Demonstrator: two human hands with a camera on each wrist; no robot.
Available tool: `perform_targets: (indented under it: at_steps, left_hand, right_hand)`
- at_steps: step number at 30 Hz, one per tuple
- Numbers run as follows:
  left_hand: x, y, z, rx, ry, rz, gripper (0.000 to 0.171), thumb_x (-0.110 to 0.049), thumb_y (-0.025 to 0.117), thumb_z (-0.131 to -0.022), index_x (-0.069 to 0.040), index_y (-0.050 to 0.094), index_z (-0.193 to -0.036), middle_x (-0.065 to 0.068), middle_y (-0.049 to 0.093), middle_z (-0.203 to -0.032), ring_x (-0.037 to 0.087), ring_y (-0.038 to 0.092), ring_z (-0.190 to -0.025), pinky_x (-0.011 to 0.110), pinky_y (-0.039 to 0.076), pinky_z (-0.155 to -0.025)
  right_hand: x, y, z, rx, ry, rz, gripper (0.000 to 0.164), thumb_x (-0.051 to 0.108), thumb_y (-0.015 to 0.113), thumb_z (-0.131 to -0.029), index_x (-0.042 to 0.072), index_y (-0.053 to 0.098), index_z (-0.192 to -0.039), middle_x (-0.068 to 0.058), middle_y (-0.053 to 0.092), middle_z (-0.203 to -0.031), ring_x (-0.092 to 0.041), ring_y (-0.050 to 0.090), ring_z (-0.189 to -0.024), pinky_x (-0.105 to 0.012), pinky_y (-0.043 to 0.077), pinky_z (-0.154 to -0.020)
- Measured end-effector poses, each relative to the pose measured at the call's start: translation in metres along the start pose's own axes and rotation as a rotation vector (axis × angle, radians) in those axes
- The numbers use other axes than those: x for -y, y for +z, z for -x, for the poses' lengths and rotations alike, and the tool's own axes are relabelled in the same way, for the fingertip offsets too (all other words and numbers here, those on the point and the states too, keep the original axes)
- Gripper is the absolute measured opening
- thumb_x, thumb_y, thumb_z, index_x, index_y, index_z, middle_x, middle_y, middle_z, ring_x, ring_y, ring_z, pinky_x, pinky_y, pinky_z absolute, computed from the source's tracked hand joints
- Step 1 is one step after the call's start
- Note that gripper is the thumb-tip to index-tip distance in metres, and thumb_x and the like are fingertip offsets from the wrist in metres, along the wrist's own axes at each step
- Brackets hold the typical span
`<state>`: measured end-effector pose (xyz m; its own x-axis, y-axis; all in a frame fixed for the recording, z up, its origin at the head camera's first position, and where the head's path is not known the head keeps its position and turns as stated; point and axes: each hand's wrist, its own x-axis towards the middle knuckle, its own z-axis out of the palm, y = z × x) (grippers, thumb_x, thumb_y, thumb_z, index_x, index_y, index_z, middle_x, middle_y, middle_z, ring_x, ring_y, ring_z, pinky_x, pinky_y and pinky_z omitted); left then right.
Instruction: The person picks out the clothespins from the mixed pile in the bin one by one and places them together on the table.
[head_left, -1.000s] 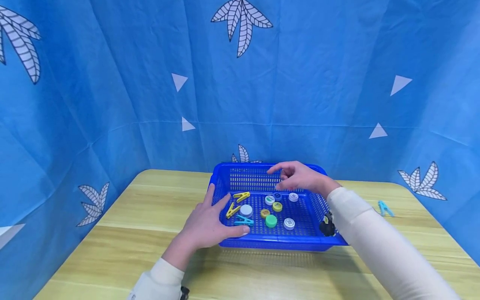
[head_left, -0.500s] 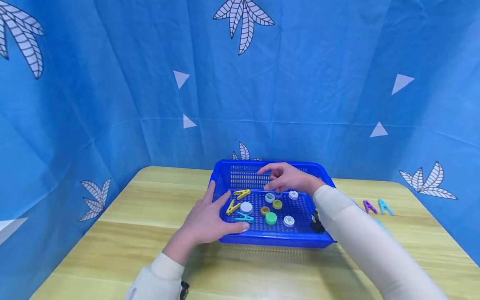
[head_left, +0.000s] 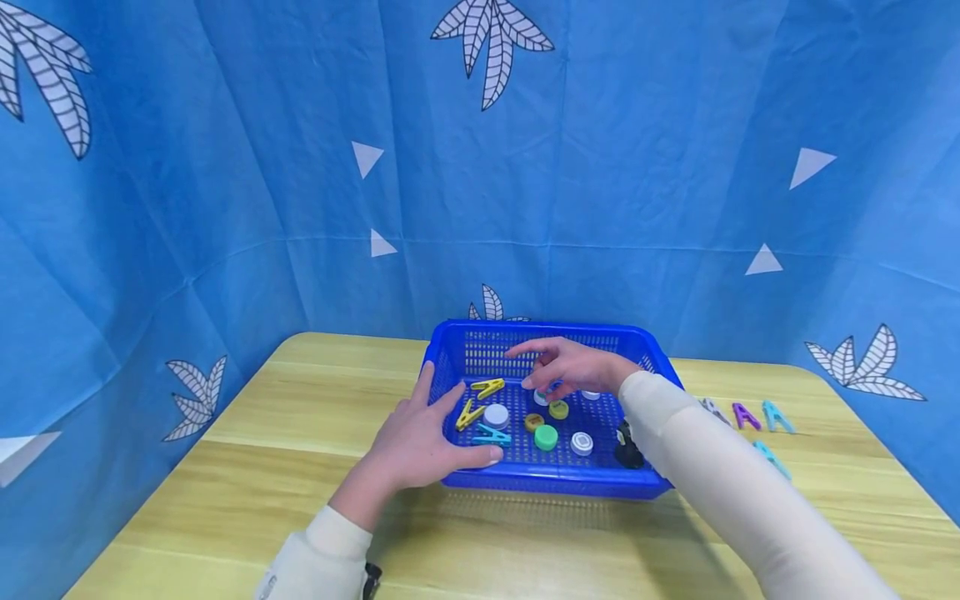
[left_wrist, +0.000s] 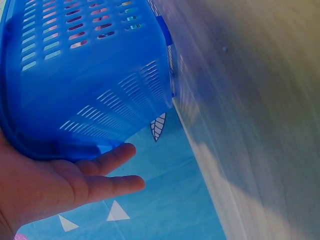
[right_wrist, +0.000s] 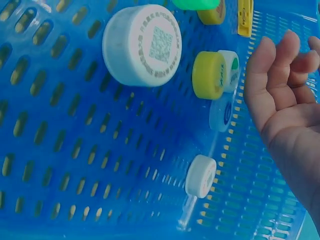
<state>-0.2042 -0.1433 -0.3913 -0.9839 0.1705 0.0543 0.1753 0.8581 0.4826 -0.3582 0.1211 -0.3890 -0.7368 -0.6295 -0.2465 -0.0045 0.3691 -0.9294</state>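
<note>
My left hand (head_left: 415, 442) rests over the left front corner of a blue plastic basket (head_left: 555, 477), thumb along the front rim. In the left wrist view, two fairly straight fingers (left_wrist: 117, 186) lie outside the basket (left_wrist: 75, 95). Above the back half, my right hand (head_left: 573, 365) hovers with loosely bent fingers and nothing visible in them. Two yellow clothespins (head_left: 487, 388), a light-blue clothespin (head_left: 491, 435) and a white bottle cap (head_left: 496, 417) lie nearest the left hand. Below the right hand are a yellow cap (head_left: 558, 409), a green cap (head_left: 546, 437) and a white cap (right_wrist: 142, 46).
A small black object (head_left: 628, 450) is at the basket's right end, partly behind the sleeve. Right of the basket on the wooden table (head_left: 247, 467) lie a purple clothespin (head_left: 746, 416), light-blue clothespins (head_left: 777, 417) and a partly hidden grey one (head_left: 714, 409). A blue curtain (head_left: 637, 167) hangs behind.
My right hand has moved left and slightly lower inside the basket. More clothespins on the table show from behind the right sleeve. The left hand holds its place on the basket.
</note>
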Motion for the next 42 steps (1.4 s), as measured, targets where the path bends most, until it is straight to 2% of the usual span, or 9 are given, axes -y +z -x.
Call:
perform_targets:
  at_steps: [5,12,18,23,28,42]
  left_hand:
    - [-0.001,-0.002,-0.002,-0.008,0.007,-0.01,0.112,-0.085,0.065,-0.068,-0.023,0.037,-0.157,0.011,-0.004,-0.167,0.051,0.027,-0.141,0.07,0.032,-0.103]
    - [0.0,-0.002,-0.004,-0.007,0.015,-0.006,0.112,-0.085,0.065,-0.067,-0.023,0.037,-0.156,0.011,-0.003,-0.167,0.052,0.026,-0.14,0.07,0.033,-0.102]
    - [-0.001,-0.002,-0.006,-0.008,0.027,-0.003,0.113,-0.086,0.064,-0.067,-0.022,0.038,-0.156,0.012,-0.003,-0.167,0.051,0.027,-0.141,0.07,0.032,-0.103]
    - [-0.001,-0.001,-0.006,-0.019,0.035,0.0,0.112,-0.085,0.064,-0.067,-0.022,0.039,-0.156,0.012,-0.002,-0.167,0.051,0.028,-0.14,0.069,0.033,-0.103]
    - [0.002,0.002,-0.001,-0.009,0.023,0.007,0.112,-0.086,0.064,-0.067,-0.022,0.04,-0.156,0.013,0.0,-0.167,0.052,0.031,-0.138,0.071,0.035,-0.099]
    - [0.002,0.0,0.001,-0.015,0.018,0.006,0.111,-0.084,0.065,-0.067,-0.021,0.041,-0.155,0.014,0.001,-0.166,0.054,0.03,-0.137,0.072,0.032,-0.101]
  right_hand:
    - [-0.001,-0.001,-0.006,0.023,0.013,0.009,0.066,0.014,0.078,-0.087,0.016,0.051,-0.147,-0.014,0.061,-0.095,-0.039,0.061,-0.093,-0.05,0.056,-0.079]
    - [-0.001,0.001,-0.013,0.02,0.027,0.096,0.06,0.016,0.076,-0.089,0.019,0.054,-0.144,-0.024,0.064,-0.1,-0.031,0.062,-0.08,-0.044,0.057,-0.071]
    - [0.001,0.002,-0.02,0.033,0.014,0.119,0.064,0.015,0.078,-0.087,0.016,0.052,-0.145,-0.016,0.065,-0.085,-0.026,0.06,-0.074,-0.038,0.055,-0.063]
    - [-0.001,0.002,-0.025,0.018,-0.002,0.129,0.062,0.016,0.076,-0.086,0.015,0.053,-0.144,-0.016,0.068,-0.095,-0.028,0.064,-0.079,-0.042,0.058,-0.069]
    - [-0.007,0.008,-0.029,0.023,0.019,0.119,0.059,0.016,0.074,-0.087,0.016,0.054,-0.143,-0.015,0.069,-0.108,-0.031,0.067,-0.086,-0.046,0.058,-0.074]
    - [-0.004,0.013,-0.037,0.019,0.049,0.159,0.052,0.017,0.072,-0.089,0.015,0.058,-0.138,-0.013,0.067,-0.113,-0.035,0.069,-0.091,-0.047,0.059,-0.071]
